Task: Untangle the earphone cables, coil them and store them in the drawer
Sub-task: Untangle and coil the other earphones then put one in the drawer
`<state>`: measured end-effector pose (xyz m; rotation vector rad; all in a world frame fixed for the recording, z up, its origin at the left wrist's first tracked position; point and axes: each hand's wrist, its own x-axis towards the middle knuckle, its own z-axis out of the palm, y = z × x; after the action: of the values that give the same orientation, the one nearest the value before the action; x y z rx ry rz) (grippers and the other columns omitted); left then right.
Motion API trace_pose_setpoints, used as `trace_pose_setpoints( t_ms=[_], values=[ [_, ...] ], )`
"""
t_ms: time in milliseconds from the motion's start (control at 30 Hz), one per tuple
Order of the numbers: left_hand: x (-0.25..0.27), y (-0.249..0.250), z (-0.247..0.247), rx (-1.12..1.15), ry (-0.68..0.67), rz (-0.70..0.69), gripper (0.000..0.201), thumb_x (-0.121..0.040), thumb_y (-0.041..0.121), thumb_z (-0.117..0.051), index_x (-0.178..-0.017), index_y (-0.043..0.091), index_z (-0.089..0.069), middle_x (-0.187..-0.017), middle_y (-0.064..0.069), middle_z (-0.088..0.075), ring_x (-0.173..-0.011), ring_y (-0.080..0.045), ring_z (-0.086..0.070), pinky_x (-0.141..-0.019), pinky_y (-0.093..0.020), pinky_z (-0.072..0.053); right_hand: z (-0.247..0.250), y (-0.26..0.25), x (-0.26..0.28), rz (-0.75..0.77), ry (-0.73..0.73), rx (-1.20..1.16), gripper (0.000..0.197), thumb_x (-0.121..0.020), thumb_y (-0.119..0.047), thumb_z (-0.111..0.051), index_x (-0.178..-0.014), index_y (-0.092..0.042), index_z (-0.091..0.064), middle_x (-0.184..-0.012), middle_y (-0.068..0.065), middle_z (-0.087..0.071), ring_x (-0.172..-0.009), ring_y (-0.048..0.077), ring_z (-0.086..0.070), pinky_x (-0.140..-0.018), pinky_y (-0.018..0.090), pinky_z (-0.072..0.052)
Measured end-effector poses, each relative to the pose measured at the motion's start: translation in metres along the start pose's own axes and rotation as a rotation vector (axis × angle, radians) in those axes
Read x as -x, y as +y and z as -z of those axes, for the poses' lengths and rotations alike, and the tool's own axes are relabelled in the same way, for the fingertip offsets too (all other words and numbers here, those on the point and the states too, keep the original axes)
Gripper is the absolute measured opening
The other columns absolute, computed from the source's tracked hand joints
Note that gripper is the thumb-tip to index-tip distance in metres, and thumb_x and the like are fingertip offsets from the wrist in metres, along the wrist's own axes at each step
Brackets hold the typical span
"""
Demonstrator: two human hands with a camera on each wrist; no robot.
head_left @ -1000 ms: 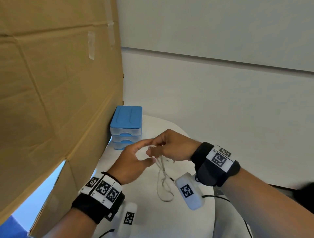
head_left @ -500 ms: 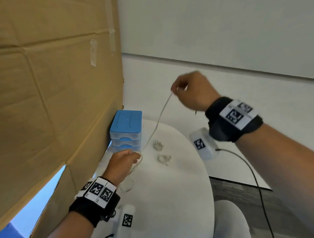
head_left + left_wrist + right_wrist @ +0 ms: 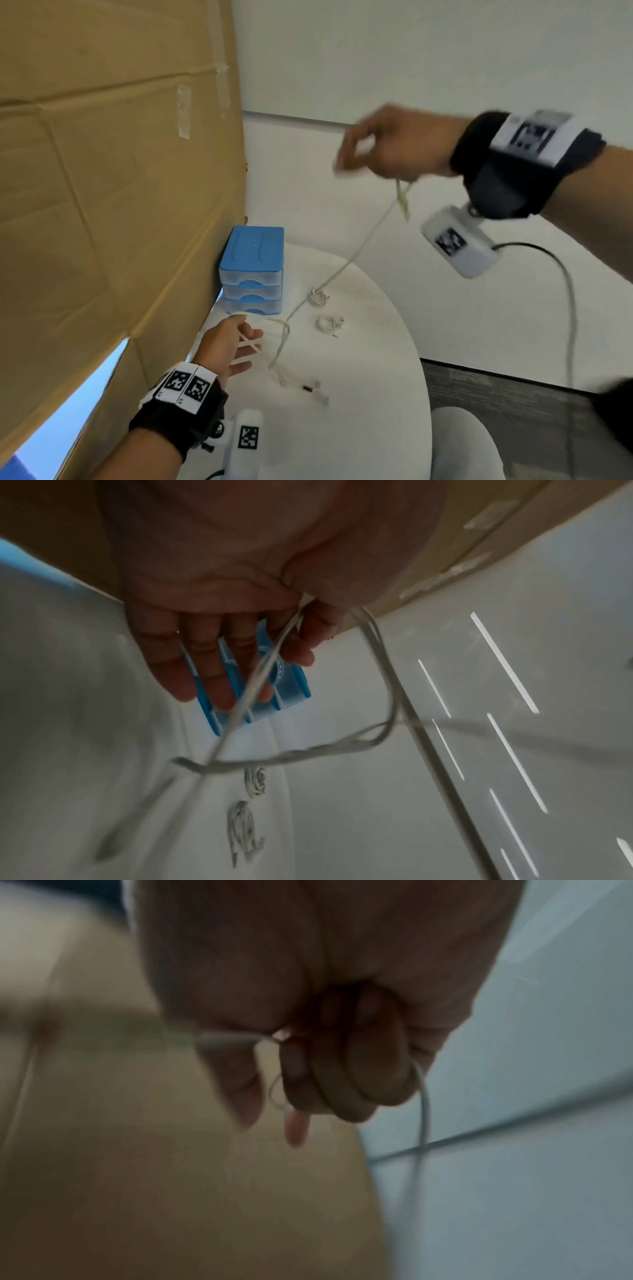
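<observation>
Head view shows the white earphone cable [image 3: 356, 255] stretched in a long slant from the raised right hand [image 3: 394, 144] down to the left hand [image 3: 226, 344] low over the white round table [image 3: 359, 394]. Right hand fingers curl around the cable's upper end, seen closely in the right wrist view [image 3: 342, 1069], with a short tail hanging below the fist. Left hand fingers are nearly straight and spread, with strands of cable draped across them; the thumb seems to trap a strand against the palm [image 3: 301, 607], though blur makes this uncertain. Slack loops fall from that hand onto the table, ending near the front edge with the plug [image 3: 308, 389].

Two coiled earphones lie on the table: one [image 3: 318, 297] right under the taut line, the other [image 3: 329, 323] just in front of it. Left of them stands the blue drawer unit [image 3: 251, 270], drawers closed, its side against the cardboard panel [image 3: 102, 205] that walls off the table's whole left side. To the right, the table's curved rim drops to open floor [image 3: 513, 411], and a white wall [image 3: 411, 68] stands behind.
</observation>
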<state>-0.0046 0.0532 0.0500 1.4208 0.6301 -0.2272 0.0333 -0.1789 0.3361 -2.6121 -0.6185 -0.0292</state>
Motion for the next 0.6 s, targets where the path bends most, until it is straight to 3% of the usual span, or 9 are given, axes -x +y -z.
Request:
trace_pose_setpoints(
  t_ms=[67,133,233,333,400,467,533,600],
  values=[
    [-0.001,0.000,0.005,0.064,0.022,0.017,0.034,-0.095,0.035,-0.046,-0.066,0.017,-0.047,-0.097,-0.005,-0.076,-0.090,-0.029,-0.067,-0.073,-0.036,-0.046,-0.021,0.016,0.013,-0.025,-0.271,0.503,0.034,-0.075,-0.056,-0.075,-0.096,-0.029,-0.072,-0.072,-0.016,-0.065,-0.065,0.002,-0.063,-0.068,0.021,-0.049],
    [0.000,0.001,0.006,0.076,0.045,0.013,0.032,-0.096,0.033,-0.043,-0.068,0.018,-0.046,-0.097,-0.006,-0.075,-0.088,-0.029,-0.065,-0.071,-0.034,-0.046,-0.034,0.034,0.025,-0.128,-0.460,0.802,0.038,-0.072,-0.061,-0.075,-0.090,-0.028,-0.072,-0.081,-0.014,-0.068,-0.080,0.009,-0.065,-0.082,0.028,-0.053],
    [0.000,0.001,0.004,0.018,0.084,-0.006,0.032,-0.098,0.029,-0.038,-0.069,0.018,-0.045,-0.095,-0.006,-0.075,-0.084,-0.027,-0.065,-0.068,-0.033,-0.044,-0.018,0.060,0.023,-0.247,-0.391,0.944,0.033,-0.084,-0.048,-0.070,-0.069,-0.019,-0.067,-0.066,-0.008,-0.061,-0.066,0.015,-0.057,-0.071,0.028,-0.048],
    [0.000,-0.003,-0.001,-0.045,0.086,-0.010,0.032,-0.100,0.029,-0.036,-0.071,0.018,-0.045,-0.093,-0.005,-0.075,-0.080,-0.026,-0.064,-0.067,-0.032,-0.042,0.030,0.081,0.008,-0.363,-0.062,0.645,0.040,-0.093,-0.043,-0.061,-0.068,-0.013,-0.072,-0.069,0.002,-0.066,-0.066,0.021,-0.056,-0.072,0.033,-0.047],
    [-0.002,-0.006,-0.002,-0.081,0.071,0.010,0.033,-0.100,0.030,-0.035,-0.071,0.018,-0.045,-0.092,-0.004,-0.075,-0.079,-0.026,-0.064,-0.067,-0.032,-0.041,0.062,0.088,0.001,-0.459,0.229,0.255,0.047,-0.098,-0.043,-0.051,-0.072,-0.008,-0.070,-0.068,0.010,-0.065,-0.054,0.023,-0.055,-0.059,0.031,-0.043],
    [-0.003,-0.008,-0.002,-0.115,0.070,0.033,0.035,-0.101,0.031,-0.035,-0.071,0.017,-0.046,-0.091,-0.005,-0.074,-0.078,-0.027,-0.063,-0.067,-0.032,-0.040,0.085,0.088,0.000,-0.520,0.464,-0.120,0.047,-0.102,-0.040,-0.040,-0.078,-0.007,-0.063,-0.074,0.014,-0.067,-0.045,0.017,-0.062,-0.048,0.026,-0.042],
    [-0.004,-0.010,0.000,-0.156,0.078,0.058,0.035,-0.102,0.030,-0.034,-0.072,0.016,-0.047,-0.092,-0.006,-0.074,-0.076,-0.027,-0.063,-0.066,-0.031,-0.040,0.101,0.087,0.003,-0.494,0.626,-0.424,0.043,-0.104,-0.034,-0.031,-0.080,-0.007,-0.056,-0.083,0.017,-0.071,-0.052,0.014,-0.071,-0.040,0.020,-0.043],
    [-0.007,-0.013,0.002,-0.205,0.075,0.082,0.033,-0.101,0.029,-0.035,-0.074,0.015,-0.048,-0.093,-0.006,-0.074,-0.075,-0.027,-0.061,-0.067,-0.032,-0.039,0.110,0.083,0.007,-0.423,0.714,-0.618,0.039,-0.104,-0.029,-0.026,-0.084,-0.009,-0.053,-0.090,0.014,-0.072,-0.070,0.015,-0.076,-0.045,0.018,-0.048]
  ],
)
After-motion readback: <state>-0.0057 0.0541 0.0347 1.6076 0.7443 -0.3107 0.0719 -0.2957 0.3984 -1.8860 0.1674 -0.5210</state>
